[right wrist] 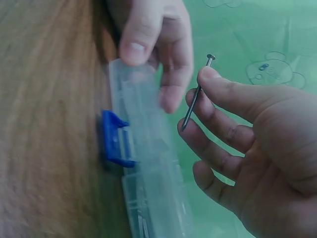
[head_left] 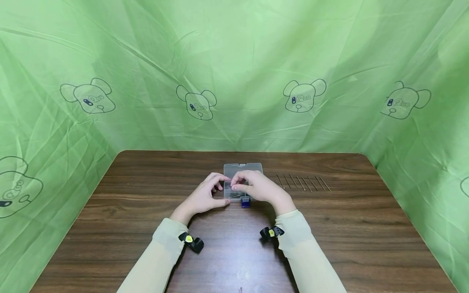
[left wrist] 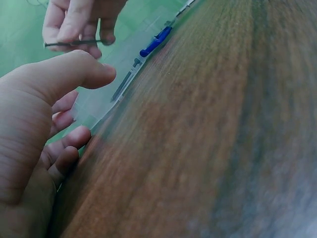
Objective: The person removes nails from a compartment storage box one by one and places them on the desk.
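Note:
A clear plastic compartment box (head_left: pixel 243 167) with a blue latch (head_left: pixel 245 202) stands on the table, its lid raised at the back. My left hand (head_left: pixel 205 196) grips the left end of the box, thumb at the front corner and fingers on the far side. Over the box, my right hand (head_left: pixel 256 185) pinches a nail (right wrist: pixel 197 93) between thumb and fingertips, its flat head up in the right wrist view. Inside the box, a dark nail (left wrist: pixel 126 79) shows through the wall in the left wrist view. The right hand hides part of the compartments in the head view.
Several nails (head_left: pixel 303 183) lie in a slanted row to the right of the box. The brown wood-grain table (head_left: pixel 227 244) reaches to green curtains (head_left: pixel 242 53) with bear-head drawings at the back and sides.

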Available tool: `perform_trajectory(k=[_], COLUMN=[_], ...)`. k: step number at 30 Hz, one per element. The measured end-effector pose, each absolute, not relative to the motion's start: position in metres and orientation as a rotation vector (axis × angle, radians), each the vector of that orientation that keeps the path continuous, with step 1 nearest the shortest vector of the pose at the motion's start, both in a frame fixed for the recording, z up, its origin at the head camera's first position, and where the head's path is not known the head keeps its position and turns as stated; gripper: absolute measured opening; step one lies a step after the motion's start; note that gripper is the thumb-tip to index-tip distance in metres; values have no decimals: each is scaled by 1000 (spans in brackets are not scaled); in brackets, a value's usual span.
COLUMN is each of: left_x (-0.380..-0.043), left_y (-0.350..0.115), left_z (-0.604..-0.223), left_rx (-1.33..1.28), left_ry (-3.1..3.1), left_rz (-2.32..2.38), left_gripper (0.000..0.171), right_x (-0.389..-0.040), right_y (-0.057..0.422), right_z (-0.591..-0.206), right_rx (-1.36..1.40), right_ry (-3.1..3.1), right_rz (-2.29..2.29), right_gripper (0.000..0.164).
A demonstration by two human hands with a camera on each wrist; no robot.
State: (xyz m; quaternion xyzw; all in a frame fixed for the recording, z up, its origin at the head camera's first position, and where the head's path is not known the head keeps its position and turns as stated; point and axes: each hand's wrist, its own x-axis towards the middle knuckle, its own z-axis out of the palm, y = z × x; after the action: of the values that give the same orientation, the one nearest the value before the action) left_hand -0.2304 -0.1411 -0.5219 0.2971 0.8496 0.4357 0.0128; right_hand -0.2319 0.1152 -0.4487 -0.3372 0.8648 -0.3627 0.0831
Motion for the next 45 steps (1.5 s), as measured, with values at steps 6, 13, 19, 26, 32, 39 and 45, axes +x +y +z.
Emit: perform_trajectory(k=[6, 13, 19, 26, 32, 39, 45], left_x=[-231, -230, -230, -230, -229, -229, -228], left_y=[-140, -140, -139, -140, -140, -138, -141], left_z=[-523, -522, -521, -524, -523, -523, -522], left_rx=[936, 899, 899, 897, 894, 904, 883], left_ry=[2648, 2649, 2651, 2646, 2639, 2645, 2652], left_rz=[1363, 1353, 1358, 1365, 1364, 1353, 1348], left_gripper=[67, 67, 67, 66, 67, 66, 66], right_x=[-230, -226, -220, -206, -198, -190, -180], right_y=[124, 137, 147, 160, 180, 213, 245], right_z=[-437, -426, -417, -407, -404, -408, -417], right_rx=[-938, -873, -830, -908, -889, -822, -633], right_ry=[2623, 2655, 2697, 2758, 2752, 2901, 3040], right_rz=[-1134, -1168, -1156, -1004, -1029, -1075, -1119], right_gripper=[9, 12, 12, 7, 5, 6, 9])
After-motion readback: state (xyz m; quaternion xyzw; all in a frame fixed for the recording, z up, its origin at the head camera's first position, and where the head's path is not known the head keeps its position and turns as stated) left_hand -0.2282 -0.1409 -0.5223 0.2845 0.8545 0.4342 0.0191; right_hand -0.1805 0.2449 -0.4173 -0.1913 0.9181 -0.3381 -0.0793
